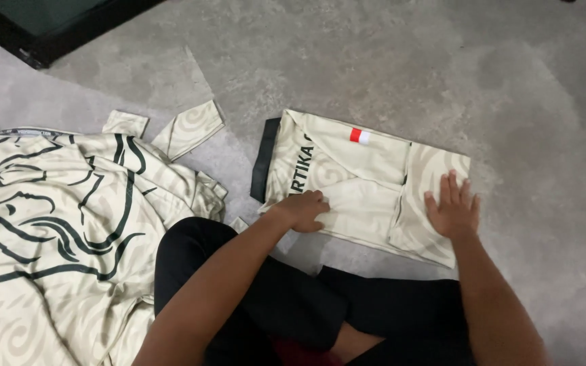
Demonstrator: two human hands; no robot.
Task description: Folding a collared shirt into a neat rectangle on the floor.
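Head view, looking straight down onto grey floor (388,61)

Folded cream jersey (364,183) lying flat in the middle, just ahead of crossed legs in black trousers (293,305); dark collar band at its left end, small red and white patch near the upper edge, dark lettering partly covered by a fold

Left hand (303,210) resting on the jersey's near left part, fingers curled loosely together, knuckles up, pinching nothing that can be made out

Right hand (452,210) pressed flat on the jersey's right end, fingers straight and slightly apart, palm down, gripping nothing

To the left, heap of unfolded jerseys (62,230), same cream cloth with bold black curving lines, well apart from the folded one, a sleeve (188,129) poking out toward it

Dark frame (49,30) in the top left corner, too cropped to identify

By the look of it, smoothing and flattening a fold. Best done by keeping the right palm flat as an anchor, sweeping the left outward from the middle to push out trapped air, lining edges up square before pressing the crease, avoiding any drag that would shift the layers beneath

Count: one folded jersey, one heap whose number of garments cannot be told, two hands, one red and white patch, one dark frame
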